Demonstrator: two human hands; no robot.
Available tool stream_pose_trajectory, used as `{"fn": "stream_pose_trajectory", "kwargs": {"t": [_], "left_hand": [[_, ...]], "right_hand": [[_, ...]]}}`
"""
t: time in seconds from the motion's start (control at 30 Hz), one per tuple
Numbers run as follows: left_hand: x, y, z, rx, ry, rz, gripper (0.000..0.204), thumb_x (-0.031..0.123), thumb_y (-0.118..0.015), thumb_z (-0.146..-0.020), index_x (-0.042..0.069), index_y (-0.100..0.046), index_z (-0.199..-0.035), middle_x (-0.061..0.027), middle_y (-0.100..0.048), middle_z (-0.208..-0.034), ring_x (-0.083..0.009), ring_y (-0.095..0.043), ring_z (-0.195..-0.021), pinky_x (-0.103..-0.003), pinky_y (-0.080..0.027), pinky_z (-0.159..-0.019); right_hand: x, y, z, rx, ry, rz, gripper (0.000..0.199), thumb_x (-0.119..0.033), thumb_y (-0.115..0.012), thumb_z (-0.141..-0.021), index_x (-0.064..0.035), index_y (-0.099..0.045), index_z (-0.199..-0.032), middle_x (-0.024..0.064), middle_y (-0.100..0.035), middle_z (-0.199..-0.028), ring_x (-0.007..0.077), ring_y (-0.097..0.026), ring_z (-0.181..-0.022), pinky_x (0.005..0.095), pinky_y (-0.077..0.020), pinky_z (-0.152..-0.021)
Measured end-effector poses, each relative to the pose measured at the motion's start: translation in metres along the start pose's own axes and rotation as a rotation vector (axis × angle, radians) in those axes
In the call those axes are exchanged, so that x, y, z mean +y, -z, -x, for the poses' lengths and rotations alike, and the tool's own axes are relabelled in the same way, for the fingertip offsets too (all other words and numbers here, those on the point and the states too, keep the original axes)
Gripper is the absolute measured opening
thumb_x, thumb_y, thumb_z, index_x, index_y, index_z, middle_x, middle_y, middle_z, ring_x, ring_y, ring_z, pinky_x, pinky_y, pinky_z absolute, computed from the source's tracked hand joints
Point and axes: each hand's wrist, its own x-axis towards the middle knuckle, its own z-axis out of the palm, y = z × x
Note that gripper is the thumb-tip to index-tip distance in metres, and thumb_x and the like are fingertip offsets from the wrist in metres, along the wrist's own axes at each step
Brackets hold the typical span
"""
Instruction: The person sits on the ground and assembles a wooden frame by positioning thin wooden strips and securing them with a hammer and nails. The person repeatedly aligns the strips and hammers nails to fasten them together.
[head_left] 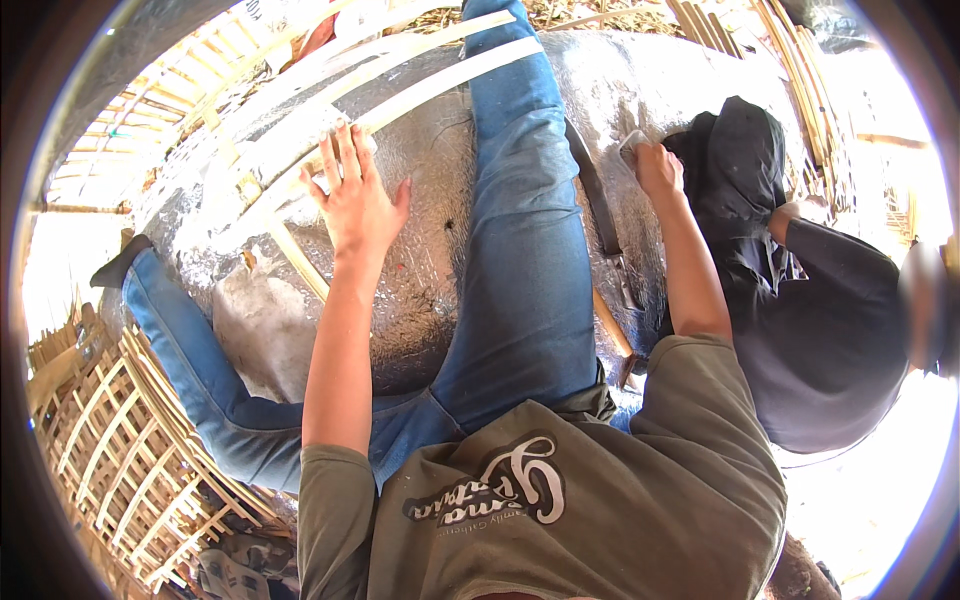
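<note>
My left hand (355, 200) is open, palm down with its fingers spread, at the near end of pale split bamboo strips (440, 88). The strips run up to the right and pass over my stretched-out leg. Another bamboo strip (298, 255) slants down beside my left wrist. My right hand (660, 170) is closed around a small whitish-grey thing (630, 150), whose kind I cannot make out. Between my leg and right forearm lies a long dark blade (595, 190), and below it a tool with a wooden handle (610, 325).
Grey, shiny sheeting (420, 270) covers the floor under me. At the lower left stands a woven bamboo lattice (115, 440). A person in black clothes (820, 330) sits close on my right. Bundled bamboo strips (800, 90) are at the far right.
</note>
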Motion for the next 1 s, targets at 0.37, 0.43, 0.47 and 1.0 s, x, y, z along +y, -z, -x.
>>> {"fn": "stream_pose_trajectory", "kwargs": {"t": [0.37,0.43,0.47,1.0], "left_hand": [[0.001,-0.001,0.0,0.021,-0.005,0.0,0.097,0.056,-0.063,-0.09,0.006,-0.019,-0.161,-0.0101,-0.018,-0.168,-0.0305,-0.013,-0.156,-0.067,-0.01,-0.12],[-0.001,-0.002,-0.001,0.029,0.0,0.004,0.098,0.057,-0.063,-0.09,0.007,-0.019,-0.161,-0.0098,-0.018,-0.168,-0.0304,-0.013,-0.156,-0.067,-0.01,-0.12],[0.0,-0.003,0.0,0.031,-0.004,0.006,0.098,0.057,-0.063,-0.09,0.007,-0.019,-0.161,-0.0099,-0.018,-0.168,-0.0304,-0.014,-0.156,-0.067,-0.01,-0.12],[0.004,-0.003,-0.002,0.009,0.001,-0.003,0.098,0.056,-0.064,-0.089,0.007,-0.018,-0.161,-0.01,-0.016,-0.169,-0.0301,-0.011,-0.157,-0.066,-0.009,-0.121]], "right_hand": [[0.028,-0.012,0.01,0.093,-0.166,-0.402,0.016,-0.018,-0.068,-0.087,-0.0114,-0.072,-0.101,0.0171,-0.074,-0.098,0.038,-0.071,-0.095,0.0472,-0.0559,-0.084],[0.036,-0.019,0.008,0.121,-0.124,-0.444,0.016,-0.016,-0.069,-0.085,-0.011,-0.072,-0.101,0.0156,-0.074,-0.099,0.0372,-0.071,-0.095,0.0464,-0.0559,-0.085],[0.041,-0.024,0.011,0.141,-0.13,-0.465,0.016,-0.015,-0.069,-0.085,-0.0104,-0.072,-0.101,0.0162,-0.074,-0.098,0.0359,-0.072,-0.094,0.0452,-0.0564,-0.083],[0.01,0.045,0.038,0.058,-0.166,-1.707,0.024,-0.016,-0.072,-0.095,-0.0093,-0.072,-0.119,-0.0006,-0.072,-0.098,0.0031,-0.056,-0.078,0.0232,-0.0453,-0.07]]}}
